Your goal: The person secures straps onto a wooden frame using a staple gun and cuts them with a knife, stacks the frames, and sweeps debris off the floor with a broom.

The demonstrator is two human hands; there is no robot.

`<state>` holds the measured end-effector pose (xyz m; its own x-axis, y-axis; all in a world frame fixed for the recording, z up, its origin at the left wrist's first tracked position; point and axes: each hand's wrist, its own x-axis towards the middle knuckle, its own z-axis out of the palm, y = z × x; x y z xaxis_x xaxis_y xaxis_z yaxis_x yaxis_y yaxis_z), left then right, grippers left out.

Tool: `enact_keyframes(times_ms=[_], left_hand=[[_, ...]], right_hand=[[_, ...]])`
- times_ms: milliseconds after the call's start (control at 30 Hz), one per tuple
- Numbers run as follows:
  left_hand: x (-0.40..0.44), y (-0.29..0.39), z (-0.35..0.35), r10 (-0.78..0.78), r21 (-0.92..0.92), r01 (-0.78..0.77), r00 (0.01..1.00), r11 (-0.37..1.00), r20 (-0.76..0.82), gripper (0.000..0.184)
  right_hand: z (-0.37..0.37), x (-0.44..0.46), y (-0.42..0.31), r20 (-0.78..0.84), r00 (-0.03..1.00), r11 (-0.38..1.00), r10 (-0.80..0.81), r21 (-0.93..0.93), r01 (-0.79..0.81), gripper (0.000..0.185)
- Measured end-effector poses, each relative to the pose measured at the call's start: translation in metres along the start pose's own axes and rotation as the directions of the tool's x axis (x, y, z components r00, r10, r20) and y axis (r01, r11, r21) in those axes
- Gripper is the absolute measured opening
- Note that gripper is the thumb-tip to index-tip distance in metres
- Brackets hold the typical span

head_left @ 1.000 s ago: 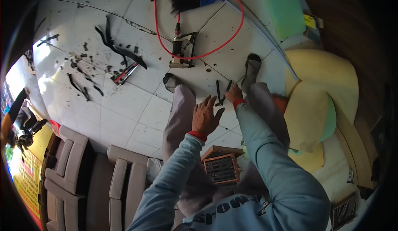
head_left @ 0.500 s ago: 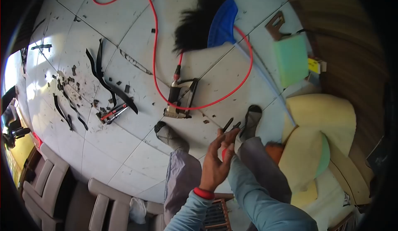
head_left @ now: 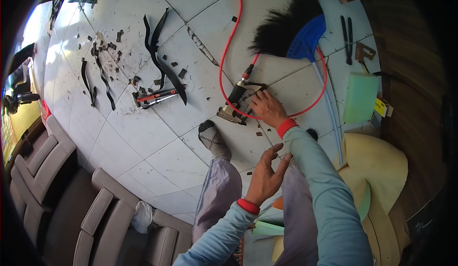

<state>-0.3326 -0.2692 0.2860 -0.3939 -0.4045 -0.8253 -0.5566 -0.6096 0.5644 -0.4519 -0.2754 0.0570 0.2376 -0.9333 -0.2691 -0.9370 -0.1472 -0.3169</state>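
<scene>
My right hand (head_left: 269, 109) reaches down to the black and metal air stapler (head_left: 234, 101) on the tiled floor. Its fingers are apart and lie against the tool's near side, partly covering its black frame. A red hose (head_left: 224, 56) joins the stapler and loops around it. Nearer my body, my left hand (head_left: 266, 176) is in the air with thumb and fingers apart, holding nothing. A black-handled tool (head_left: 348, 39) lies at the upper right, beside a brown-handled object (head_left: 365, 53).
Black strips (head_left: 155, 46), scraps and a red-handled tool (head_left: 160, 95) lie on the left. A blue-handled broom (head_left: 307, 39) is beyond the stapler. Foam pieces (head_left: 377, 161) are on the right, grey seats (head_left: 102, 213) at lower left. My socked foot (head_left: 212, 139) is near the stapler.
My right hand has let go of the black-handled tool, which now lies at the upper right, and has moved to the stapler. My left hand has separated from it. The view has shifted.
</scene>
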Motion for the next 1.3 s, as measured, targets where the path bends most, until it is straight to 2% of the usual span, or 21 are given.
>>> enact_keyframes(times_ms=[133, 233, 300, 367, 433, 533, 567, 667, 700, 767, 833, 867, 933, 1000, 1033, 1067, 1100, 1133, 1200, 1233, 1300], left_hand=[[0.001, -0.002, -0.007, 0.011, -0.044, -0.012, 1.0, 0.999, -0.025, 0.05], [-0.004, 0.002, -0.006, 0.023, -0.089, -0.025, 0.999, 0.996, -0.023, 0.05], [-0.006, 0.002, -0.004, 0.037, -0.11, -0.041, 0.999, 0.993, -0.038, 0.051], [-0.007, 0.007, -0.003, 0.043, -0.09, -0.044, 0.999, 0.995, -0.018, 0.051], [-0.005, 0.003, -0.004, 0.05, -0.117, -0.055, 0.998, 0.992, -0.045, 0.05], [0.002, 0.005, -0.01, 0.067, -0.12, -0.077, 0.994, 0.99, -0.082, 0.05], [0.002, 0.009, -0.012, 0.069, -0.106, -0.077, 0.994, 0.991, -0.083, 0.05], [-0.002, 0.006, -0.007, 0.06, -0.136, -0.068, 0.996, 0.988, -0.062, 0.05], [-0.003, 0.006, -0.006, 0.053, -0.143, -0.061, 0.997, 0.988, -0.057, 0.05], [-0.002, 0.004, -0.006, 0.039, -0.155, -0.046, 0.998, 0.987, -0.047, 0.05], [0.0, -0.004, -0.004, 0.056, -0.191, -0.066, 0.997, 0.979, -0.057, 0.05], [0.0, -0.006, -0.003, 0.061, -0.208, -0.073, 0.996, 0.975, -0.067, 0.05], [-0.001, -0.003, -0.002, 0.052, -0.177, -0.061, 0.997, 0.982, -0.06, 0.049], [0.0, 0.0, 0.0, 0.038, -0.128, -0.045, 0.998, 0.991, -0.052, 0.047], [0.0, 0.001, 0.001, 0.047, -0.112, -0.052, 0.998, 0.992, -0.046, 0.047], [0.0, 0.003, 0.003, 0.052, -0.095, -0.056, 0.998, 0.994, -0.038, 0.047], [0.0, 0.004, 0.005, 0.054, -0.076, -0.056, 0.998, 0.996, -0.029, 0.048], [0.001, 0.003, 0.006, 0.027, -0.045, -0.028, 0.999, 0.999, -0.016, 0.048], [0.002, 0.006, 0.008, -0.018, -0.021, 0.018, 1.0, 1.0, 0.005, 0.048], [0.003, 0.003, 0.01, -0.001, -0.054, 0.002, 1.0, 0.999, 0.007, 0.052], [0.003, 0.001, 0.013, -0.004, -0.089, 0.005, 1.0, 0.996, 0.016, 0.052]], right_hand=[[0.011, 0.022, -0.011, 0.068, 0.996, 0.986, -0.061, -0.15, 0.071, 0.016], [-0.026, 0.039, -0.005, 0.19, 0.981, 0.997, -0.031, 0.077, 0.016, 0.018], [-0.026, 0.064, -0.003, -0.078, 0.988, 0.989, -0.13, -0.074, 0.124, 0.015], [-0.011, 0.081, 0.002, -0.136, 0.972, 0.967, -0.19, -0.199, 0.161, 0.014], [0.009, 0.096, 0.0, -0.019, 0.982, 0.952, -0.188, -0.25, 0.177, 0.016], [-0.008, 0.108, -0.013, 0.251, 0.964, 0.983, -0.081, -0.14, 0.119, 0.017], [-0.012, 0.099, -0.008, 0.224, 0.968, 0.977, -0.115, -0.15, 0.151, 0.015], [-0.045, 0.061, 0.015, 0.28, 0.951, 0.99, -0.13, 0.093, 0.107, 0.026], [-0.059, 0.046, 0.024, 0.255, 0.966, 0.986, -0.036, 0.164, -0.007, 0.04], [-0.102, 0.013, 0.051, 0.35, 0.918, 0.895, 0.185, 0.325, -0.305, 0.045], [-0.113, -0.025, 0.082, 0.143, 0.917, 0.813, 0.374, 0.425, -0.398, 0.05], [-0.12, -0.039, 0.102, 0.14, 0.853, 0.698, 0.503, 0.515, -0.497, 0.053], [-0.123, -0.06, 0.155, -0.062, 0.79, 0.637, 0.61, 0.631, -0.443, 0.056], [-0.148, -0.062, 0.194, -0.108, 0.577, 0.512, 0.81, 0.609, -0.605, 0.054], [-0.131, -0.066, 0.237, -0.236, 0.526, 0.55, 0.817, 0.596, -0.586, 0.054], [-0.145, -0.068, 0.258, -0.113, 0.466, 0.443, 0.877, 0.563, -0.697, 0.054], [-0.142, -0.071, 0.285, -0.201, 0.473, 0.5, 0.858, 0.539, -0.678, 0.054], [-0.142, -0.078, 0.302, -0.246, 0.333, 0.414, 0.91, 0.536, -0.735, 0.055], [-0.123, -0.097, 0.294, -0.55, 0.267, 0.494, 0.792, 0.317, -0.81, 0.054], [-0.104, -0.122, 0.29, -0.468, 0.265, 0.466, 0.843, 0.392, -0.793, 0.056], [-0.071, -0.17, 0.265, -0.097, 0.206, 0.228, 0.974, 0.442, -0.867, 0.058]])
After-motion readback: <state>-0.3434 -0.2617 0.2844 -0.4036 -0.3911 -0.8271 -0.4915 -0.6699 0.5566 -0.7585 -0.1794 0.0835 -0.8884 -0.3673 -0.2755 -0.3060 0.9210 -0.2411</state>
